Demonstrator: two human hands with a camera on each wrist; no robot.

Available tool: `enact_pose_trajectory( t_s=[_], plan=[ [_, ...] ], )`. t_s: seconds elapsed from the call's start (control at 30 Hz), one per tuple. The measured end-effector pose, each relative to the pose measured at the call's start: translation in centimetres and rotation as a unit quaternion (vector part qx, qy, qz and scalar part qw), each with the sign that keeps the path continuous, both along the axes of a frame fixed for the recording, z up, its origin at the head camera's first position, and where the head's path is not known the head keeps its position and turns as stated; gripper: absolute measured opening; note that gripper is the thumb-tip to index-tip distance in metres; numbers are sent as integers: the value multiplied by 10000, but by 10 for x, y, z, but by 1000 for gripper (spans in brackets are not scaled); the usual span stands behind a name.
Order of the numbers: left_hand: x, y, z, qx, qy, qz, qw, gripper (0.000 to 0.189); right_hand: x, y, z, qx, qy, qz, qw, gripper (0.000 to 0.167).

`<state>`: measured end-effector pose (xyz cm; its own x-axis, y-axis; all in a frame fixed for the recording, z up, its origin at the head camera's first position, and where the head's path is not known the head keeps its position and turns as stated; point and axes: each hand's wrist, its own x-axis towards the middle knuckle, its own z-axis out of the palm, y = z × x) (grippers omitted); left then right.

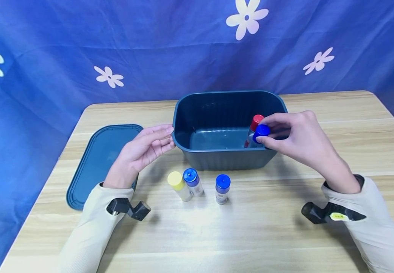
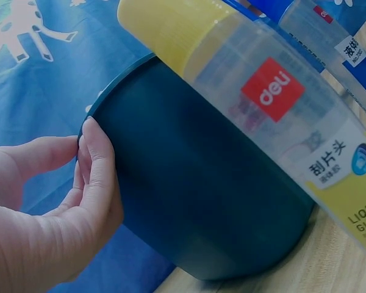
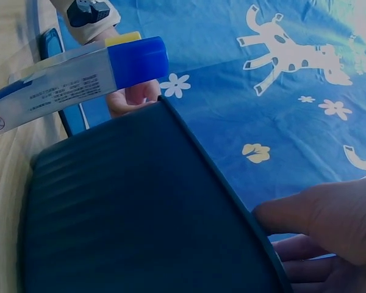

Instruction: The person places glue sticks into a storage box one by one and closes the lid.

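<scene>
A dark teal plastic bin [image 1: 227, 160] stands at the back of the table. My left hand [image 1: 141, 148] pinches its left rim between thumb and fingers, as the left wrist view also shows. Over the right end of the bin, my right hand [image 1: 300, 137] holds a blue-capped glue bottle [image 1: 261, 131] by its cap, the bottle's body partly hidden by the bin wall. Right beside it inside is a red-capped bottle [image 1: 257, 120]. In front of the bin stand a yellow-capped liquid glue bottle [image 1: 180, 186] and two blue-capped glue bottles, one near it [image 1: 193, 182], another farther right [image 1: 222, 189].
A teal lid [image 1: 96, 161] lies flat on the wooden table [image 1: 251, 235] at the left, partly under my left forearm. Behind the table hangs a blue cloth [image 1: 169, 49] with white flowers. Each wrist carries a small black camera mount.
</scene>
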<state>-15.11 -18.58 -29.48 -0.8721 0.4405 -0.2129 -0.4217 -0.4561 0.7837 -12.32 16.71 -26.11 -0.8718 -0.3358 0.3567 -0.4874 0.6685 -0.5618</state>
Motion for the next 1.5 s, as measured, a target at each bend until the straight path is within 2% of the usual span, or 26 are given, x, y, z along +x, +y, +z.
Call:
enact_pose_trajectory(
  t_s=[0.57,1.1,1.5],
  plan=[
    [-1,1,1,-178,23,-19,9998,13,-2,-5,-1,289,-142,-534,9981,27],
    [-2,1,-1,-101,54,-45,9999,14,-1,-8,-3,108,8,-557,9984,26],
    [-2,1,0,-145,22,2,9999,12,1,-8,-2,304,258,-723,9966,18]
  ],
)
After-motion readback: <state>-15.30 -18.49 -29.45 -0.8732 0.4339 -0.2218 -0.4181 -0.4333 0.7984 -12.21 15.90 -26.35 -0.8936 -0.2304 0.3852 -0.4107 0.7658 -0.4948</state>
